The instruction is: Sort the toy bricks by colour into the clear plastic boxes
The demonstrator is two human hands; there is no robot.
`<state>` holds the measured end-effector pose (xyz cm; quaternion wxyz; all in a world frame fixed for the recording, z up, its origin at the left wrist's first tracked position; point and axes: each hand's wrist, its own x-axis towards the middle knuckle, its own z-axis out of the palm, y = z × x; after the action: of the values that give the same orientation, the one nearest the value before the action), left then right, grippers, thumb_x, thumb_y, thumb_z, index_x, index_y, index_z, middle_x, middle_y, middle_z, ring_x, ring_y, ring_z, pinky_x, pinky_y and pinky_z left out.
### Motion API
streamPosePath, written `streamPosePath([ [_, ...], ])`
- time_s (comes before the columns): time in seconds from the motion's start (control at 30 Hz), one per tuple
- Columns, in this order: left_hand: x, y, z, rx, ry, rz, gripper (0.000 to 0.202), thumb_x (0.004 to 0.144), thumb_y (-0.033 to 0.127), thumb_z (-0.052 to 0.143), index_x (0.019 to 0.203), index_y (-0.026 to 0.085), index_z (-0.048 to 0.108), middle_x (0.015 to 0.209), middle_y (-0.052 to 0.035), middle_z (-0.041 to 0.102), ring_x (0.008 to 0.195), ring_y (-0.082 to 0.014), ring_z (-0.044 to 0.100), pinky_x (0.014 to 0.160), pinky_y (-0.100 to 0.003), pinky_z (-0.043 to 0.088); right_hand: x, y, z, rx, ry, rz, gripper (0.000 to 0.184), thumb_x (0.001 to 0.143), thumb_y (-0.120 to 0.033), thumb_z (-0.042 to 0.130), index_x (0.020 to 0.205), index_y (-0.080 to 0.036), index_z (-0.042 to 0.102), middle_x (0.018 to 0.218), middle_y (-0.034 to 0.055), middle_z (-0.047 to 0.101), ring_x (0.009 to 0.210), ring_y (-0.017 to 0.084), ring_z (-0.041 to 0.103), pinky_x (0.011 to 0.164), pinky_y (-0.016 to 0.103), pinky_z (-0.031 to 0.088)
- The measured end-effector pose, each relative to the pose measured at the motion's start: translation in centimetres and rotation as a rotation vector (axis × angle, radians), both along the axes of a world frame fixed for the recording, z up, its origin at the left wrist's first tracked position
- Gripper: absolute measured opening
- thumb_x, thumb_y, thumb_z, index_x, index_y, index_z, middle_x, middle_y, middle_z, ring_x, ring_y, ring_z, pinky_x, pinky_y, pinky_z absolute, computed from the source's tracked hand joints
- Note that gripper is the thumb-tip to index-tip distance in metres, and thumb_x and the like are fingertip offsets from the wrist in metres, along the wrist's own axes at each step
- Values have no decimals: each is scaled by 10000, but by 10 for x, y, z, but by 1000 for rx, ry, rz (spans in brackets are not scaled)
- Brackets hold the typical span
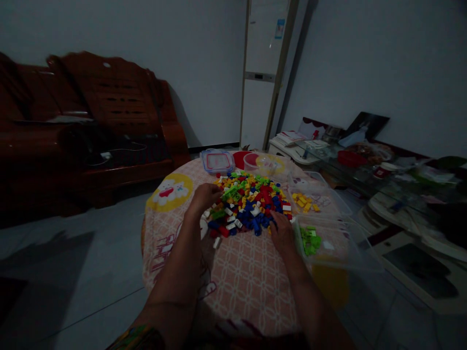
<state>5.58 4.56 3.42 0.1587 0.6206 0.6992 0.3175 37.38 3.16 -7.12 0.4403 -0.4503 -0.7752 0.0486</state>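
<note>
A heap of mixed toy building bricks (251, 206) in red, blue, yellow, green and white lies on the round table. At its left edge is my left hand (206, 196), with its fingers curled together toward the bricks. What those fingers hold, if anything, is hidden. My right hand (282, 233) reaches into the heap's right front edge, fingers stretched out and slightly apart against blue and red bricks. Right of it stands a clear plastic box with green bricks (310, 240). Behind that is another clear box with yellow bricks (305, 202). A single white brick (217, 242) lies just in front of the heap.
A patterned pink cloth (251, 282) covers the table. At its back are a blue-rimmed lidded container (217, 161) and a clear round tub (251, 161). A wooden sofa (109, 107) stands left, and a cluttered glass-topped cabinet (328, 155) stands right.
</note>
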Motion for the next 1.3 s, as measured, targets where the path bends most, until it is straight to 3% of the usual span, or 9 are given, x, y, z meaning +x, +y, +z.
streamPosePath([
  [0.13, -9, -6, -3, -178, 121, -13, 156, 707, 323, 700, 772, 208, 782, 713, -32, 744, 693, -199, 662, 642, -270, 460, 2, 1, -1, -3, -23, -7, 408, 952, -230, 449, 1295, -148, 655, 1228, 156, 700, 1141, 272, 619, 1029, 490, 500],
  [0.3, 3, -1, -7, -214, 153, -76, 259, 637, 251, 743, 890, 241, 799, 827, -7, 774, 812, -195, 684, 672, -235, 449, 3, 1, 0, -28, -22, 1, 412, 946, -225, 459, 1307, -167, 648, 1238, 147, 697, 1147, 268, 616, 1036, 492, 494],
  [0.47, 9, 0, -8, -184, 210, -29, 226, 625, 184, 718, 829, 229, 804, 799, -25, 773, 759, -190, 665, 619, -235, 409, 1, 1, 0, -36, 6, 3, 414, 941, -228, 459, 1302, -180, 655, 1232, 146, 698, 1145, 272, 616, 1032, 503, 493],
  [0.83, 2, -2, -7, -135, 163, -33, 114, 652, 235, 740, 757, 198, 766, 737, -36, 733, 763, -206, 657, 661, -252, 425, 1, 1, 0, -29, -5, 10, 411, 944, -222, 453, 1300, -176, 654, 1218, 149, 700, 1135, 268, 617, 1026, 498, 498],
  [0.97, 1, -1, -8, -54, -26, -20, 172, 641, 281, 744, 781, 181, 737, 707, -18, 715, 744, -197, 659, 678, -262, 460, 0, 1, 0, -14, -1, 13, 408, 944, -217, 454, 1295, -164, 655, 1214, 149, 702, 1140, 266, 617, 1029, 484, 499],
  [1.07, 7, 1, -11, -17, -330, -73, 326, 623, 392, 779, 833, 153, 711, 702, -15, 705, 686, -178, 649, 647, -268, 493, 0, 1, 0, -15, 4, 16, 414, 936, -213, 462, 1300, -188, 656, 1213, 139, 705, 1142, 267, 618, 1022, 488, 504],
  [1.17, 18, 4, -14, -11, -628, -155, 511, 587, 505, 817, 923, 136, 707, 717, -17, 702, 656, -162, 643, 636, -284, 530, 0, 1, 1, -25, 10, 16, 421, 930, -209, 463, 1304, -198, 657, 1207, 136, 707, 1132, 266, 623, 1029, 495, 500],
  [1.3, 44, 15, -16, -48, -787, -260, 533, 571, 495, 857, 939, 130, 731, 741, -25, 715, 658, -152, 653, 678, -307, 565, -1, 0, 3, -26, 2, 5, 423, 937, -204, 451, 1306, -188, 657, 1219, 138, 703, 1139, 267, 619, 1033, 493, 497],
])
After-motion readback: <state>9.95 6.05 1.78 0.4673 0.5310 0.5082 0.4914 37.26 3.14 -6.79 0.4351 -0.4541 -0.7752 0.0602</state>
